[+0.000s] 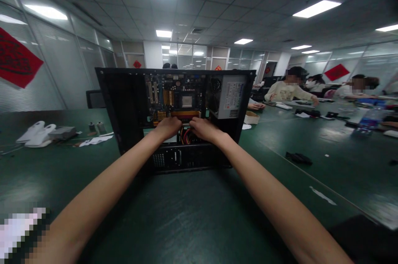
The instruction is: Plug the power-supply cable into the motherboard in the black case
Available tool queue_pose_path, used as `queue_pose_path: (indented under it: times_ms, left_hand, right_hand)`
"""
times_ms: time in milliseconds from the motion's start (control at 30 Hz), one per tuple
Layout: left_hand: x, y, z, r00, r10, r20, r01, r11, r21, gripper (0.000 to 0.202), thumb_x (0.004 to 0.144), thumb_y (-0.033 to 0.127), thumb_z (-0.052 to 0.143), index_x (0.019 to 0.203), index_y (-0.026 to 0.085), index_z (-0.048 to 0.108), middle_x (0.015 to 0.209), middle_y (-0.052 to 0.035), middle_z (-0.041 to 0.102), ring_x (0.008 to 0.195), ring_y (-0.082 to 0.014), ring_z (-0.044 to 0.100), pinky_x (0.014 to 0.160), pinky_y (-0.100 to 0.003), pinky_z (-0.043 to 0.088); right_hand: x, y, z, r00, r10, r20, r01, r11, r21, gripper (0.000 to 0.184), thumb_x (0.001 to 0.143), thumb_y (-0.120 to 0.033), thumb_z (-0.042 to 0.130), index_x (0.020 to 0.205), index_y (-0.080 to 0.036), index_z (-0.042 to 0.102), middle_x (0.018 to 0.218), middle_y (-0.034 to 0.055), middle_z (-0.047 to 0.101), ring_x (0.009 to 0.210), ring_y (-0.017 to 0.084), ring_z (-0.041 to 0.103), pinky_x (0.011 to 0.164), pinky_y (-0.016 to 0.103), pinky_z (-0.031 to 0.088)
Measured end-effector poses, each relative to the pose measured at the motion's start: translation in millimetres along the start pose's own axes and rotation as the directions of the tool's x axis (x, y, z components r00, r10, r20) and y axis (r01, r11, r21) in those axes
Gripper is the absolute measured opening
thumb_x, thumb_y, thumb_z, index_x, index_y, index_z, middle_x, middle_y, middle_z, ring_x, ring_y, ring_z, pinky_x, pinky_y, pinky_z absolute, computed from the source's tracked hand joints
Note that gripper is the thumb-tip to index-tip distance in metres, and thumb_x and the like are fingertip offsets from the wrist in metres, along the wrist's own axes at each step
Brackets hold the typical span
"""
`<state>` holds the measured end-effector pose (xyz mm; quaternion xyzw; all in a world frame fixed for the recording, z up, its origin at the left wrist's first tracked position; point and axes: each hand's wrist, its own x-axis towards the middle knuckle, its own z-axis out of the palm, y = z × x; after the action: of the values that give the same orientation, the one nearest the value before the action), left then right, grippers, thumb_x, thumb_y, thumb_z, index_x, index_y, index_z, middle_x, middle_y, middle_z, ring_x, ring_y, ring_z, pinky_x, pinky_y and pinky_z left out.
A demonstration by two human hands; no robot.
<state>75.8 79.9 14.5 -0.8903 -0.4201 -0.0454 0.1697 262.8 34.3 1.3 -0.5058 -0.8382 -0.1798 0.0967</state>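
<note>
An open black computer case (124,90) stands on its side in front of me, with its inside facing me. A motherboard (191,83) with yellow expansion slots and a pale square processor socket (187,101) is mounted in it. Both hands reach inside, close together at the board's lower edge, just below the orange and yellow memory slots (186,113). My left hand (168,127) has its fingers curled in. My right hand (204,128) is curled too, fingertips facing the left. Whatever they pinch is hidden. Coloured cables (186,136) hang below them. A silver power supply (229,96) sits at the upper right.
On the green table (186,210), a grey box (62,132), white plastic pieces (37,133) and small cylinders (100,127) lie left. To the right are a black cloth-like item (298,158), a small open box (252,118) and a plastic bottle (370,117). Other people sit beyond.
</note>
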Motion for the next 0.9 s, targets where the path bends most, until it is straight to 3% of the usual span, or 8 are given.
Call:
queue_pose_path:
  times_ms: [233,400,667,900]
  left_hand:
    - [1,8,-1.5,1.0,0.0,0.018,-0.001,0.999,0.048,0.036,0.095,0.008,0.043,0.116,0.009,0.073,0.111,-0.0238,0.072,0.107,-0.0362,0.07,0.087,-0.043,0.056]
    - [-1,7,-1.8,0.999,-0.043,0.023,0.043,0.999,0.03,0.036,0.1,0.018,0.043,0.121,0.012,0.072,0.116,-0.0237,0.071,0.11,-0.0361,0.069,0.089,-0.044,0.055]
    - [-2,2,2.1,0.999,-0.05,-0.011,0.05,0.999,0.018,0.035,0.101,0.024,0.044,0.114,0.014,0.075,0.112,-0.0209,0.073,0.106,-0.0359,0.07,0.087,-0.045,0.055]
    - [-5,8,0.8,0.998,-0.066,-0.001,0.066,0.998,0.002,0.037,0.102,0.024,0.042,0.119,0.011,0.073,0.112,-0.0245,0.072,0.109,-0.0378,0.069,0.091,-0.048,0.054]
  right_hand:
    - [10,6,6,0.996,-0.091,-0.008,0.09,0.994,-0.06,0.023,0.103,-0.018,0.041,0.113,-0.015,0.061,0.118,0.0116,0.063,0.092,0.021,0.067,0.069,0.03,0.041]
    - [18,9,12,0.99,-0.139,-0.004,0.138,0.987,-0.079,0.022,0.102,-0.016,0.042,0.114,-0.013,0.06,0.119,0.0135,0.062,0.095,0.022,0.066,0.074,0.03,0.044]
    - [26,16,19,0.966,-0.26,0.0,0.258,0.96,-0.109,0.023,0.099,-0.014,0.045,0.116,-0.01,0.059,0.119,0.0156,0.061,0.103,0.025,0.065,0.081,0.032,0.046]
    - [19,16,18,0.972,-0.233,-0.036,0.23,0.971,-0.062,0.023,0.099,-0.014,0.044,0.116,-0.01,0.059,0.121,0.0148,0.061,0.102,0.024,0.065,0.079,0.031,0.043]
